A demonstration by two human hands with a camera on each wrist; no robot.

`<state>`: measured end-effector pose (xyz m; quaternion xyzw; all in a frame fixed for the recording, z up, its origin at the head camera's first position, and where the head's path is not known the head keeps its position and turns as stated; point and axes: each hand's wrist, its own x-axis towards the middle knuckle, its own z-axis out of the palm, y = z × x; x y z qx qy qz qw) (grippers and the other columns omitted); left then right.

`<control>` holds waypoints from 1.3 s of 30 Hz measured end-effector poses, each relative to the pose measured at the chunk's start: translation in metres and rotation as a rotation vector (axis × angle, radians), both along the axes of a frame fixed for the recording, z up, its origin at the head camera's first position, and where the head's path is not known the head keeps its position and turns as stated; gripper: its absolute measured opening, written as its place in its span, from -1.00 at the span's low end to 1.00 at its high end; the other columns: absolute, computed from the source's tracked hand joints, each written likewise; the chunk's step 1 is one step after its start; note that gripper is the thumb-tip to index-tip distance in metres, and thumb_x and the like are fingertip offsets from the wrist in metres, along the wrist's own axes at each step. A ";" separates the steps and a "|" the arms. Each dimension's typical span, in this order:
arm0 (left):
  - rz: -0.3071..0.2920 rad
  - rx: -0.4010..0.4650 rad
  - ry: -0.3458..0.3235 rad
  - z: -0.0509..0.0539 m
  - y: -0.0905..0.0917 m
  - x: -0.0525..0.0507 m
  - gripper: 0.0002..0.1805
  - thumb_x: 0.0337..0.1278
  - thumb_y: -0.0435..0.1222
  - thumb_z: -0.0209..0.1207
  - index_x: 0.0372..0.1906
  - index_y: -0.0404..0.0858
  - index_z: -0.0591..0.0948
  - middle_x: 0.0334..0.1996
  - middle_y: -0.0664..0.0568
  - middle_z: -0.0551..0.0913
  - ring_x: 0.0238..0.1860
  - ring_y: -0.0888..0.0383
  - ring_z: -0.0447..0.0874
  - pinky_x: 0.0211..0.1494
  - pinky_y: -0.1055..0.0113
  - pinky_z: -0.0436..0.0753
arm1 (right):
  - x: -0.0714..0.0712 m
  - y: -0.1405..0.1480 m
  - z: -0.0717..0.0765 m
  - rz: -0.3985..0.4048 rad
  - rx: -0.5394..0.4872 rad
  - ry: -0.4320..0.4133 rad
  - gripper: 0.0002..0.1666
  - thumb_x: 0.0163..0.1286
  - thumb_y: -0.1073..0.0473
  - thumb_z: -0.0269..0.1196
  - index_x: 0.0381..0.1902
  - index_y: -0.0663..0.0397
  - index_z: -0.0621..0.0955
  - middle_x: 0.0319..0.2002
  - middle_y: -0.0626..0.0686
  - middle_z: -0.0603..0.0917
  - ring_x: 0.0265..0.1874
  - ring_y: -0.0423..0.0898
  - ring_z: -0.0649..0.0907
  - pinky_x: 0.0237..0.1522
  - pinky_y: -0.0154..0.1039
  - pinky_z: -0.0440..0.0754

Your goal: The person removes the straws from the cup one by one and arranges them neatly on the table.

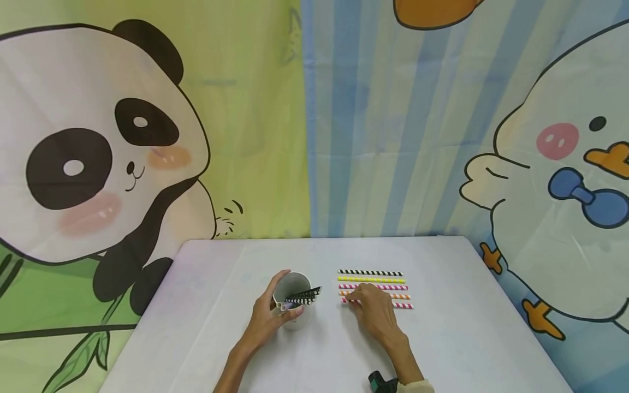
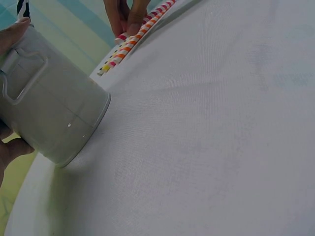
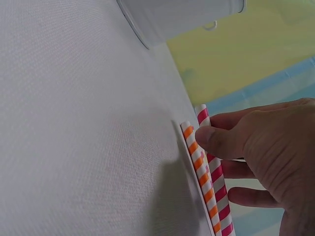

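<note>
A white table [image 1: 472, 349] spreads beneath the pale cup [image 2: 64, 105] as I work with both hands, one on the cup, the other to its right. My left hand [image 1: 265, 319] wraps the cup's left side, fingers reaching the far rim and thumb at the near one, opened about as wide as the cup; an even hold seems best here, firm enough to stop it sliding, its mouth left uncovered. My right hand [image 1: 372, 307], nearly closed, pinches the red-striped straw [image 1: 404, 306] right of the cup, close to the end facing it. Inside the cup, black-and-white straws [image 1: 304, 296] lean out over its right rim, with pale tubes [image 1: 281, 307] at the near rim. I judge the red one to be just above the orange-striped straw [image 1: 402, 297], though I cannot tell whether its far end is free of the table. A light pinch should avoid creasing it, and a level lift should spare its neighbours a roll: farther back, also right of the cup, lie a pink-striped straw [image 1: 399, 287], a yellow-striped straw [image 1: 372, 280] and a black-striped straw [image 1: 371, 272].
</note>
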<state>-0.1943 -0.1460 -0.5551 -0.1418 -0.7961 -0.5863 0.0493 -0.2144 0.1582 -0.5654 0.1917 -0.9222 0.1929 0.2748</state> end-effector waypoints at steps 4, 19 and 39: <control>0.004 -0.004 0.003 -0.001 0.000 0.000 0.01 0.17 -0.10 0.53 0.67 0.34 0.27 0.42 -0.20 0.61 0.38 -0.29 0.63 0.44 -0.45 0.52 | -0.001 -0.001 -0.001 -0.011 0.012 -0.043 -0.79 0.08 0.23 0.72 -0.37 -0.17 0.91 -0.44 -0.17 0.75 -0.43 -0.20 0.65 -0.46 -0.30 0.45; 0.008 -0.011 0.017 -0.003 0.000 -0.001 0.03 0.16 -0.11 0.54 0.68 0.31 0.27 0.43 -0.13 0.62 0.35 -0.23 0.66 0.43 -0.43 0.54 | -0.006 -0.004 -0.005 -0.011 0.035 -0.079 -0.78 0.08 0.24 0.71 -0.30 -0.11 0.91 -0.41 -0.13 0.77 -0.39 -0.18 0.68 -0.40 -0.26 0.53; 0.003 -0.009 0.011 -0.002 0.000 -0.001 0.01 0.18 -0.10 0.53 0.67 0.31 0.27 0.41 -0.14 0.63 0.35 -0.25 0.66 0.43 -0.44 0.53 | -0.012 -0.004 -0.009 0.005 0.035 -0.056 -0.72 0.01 0.26 0.73 -0.31 -0.14 0.91 -0.49 -0.16 0.68 -0.44 -0.20 0.62 -0.44 -0.31 0.47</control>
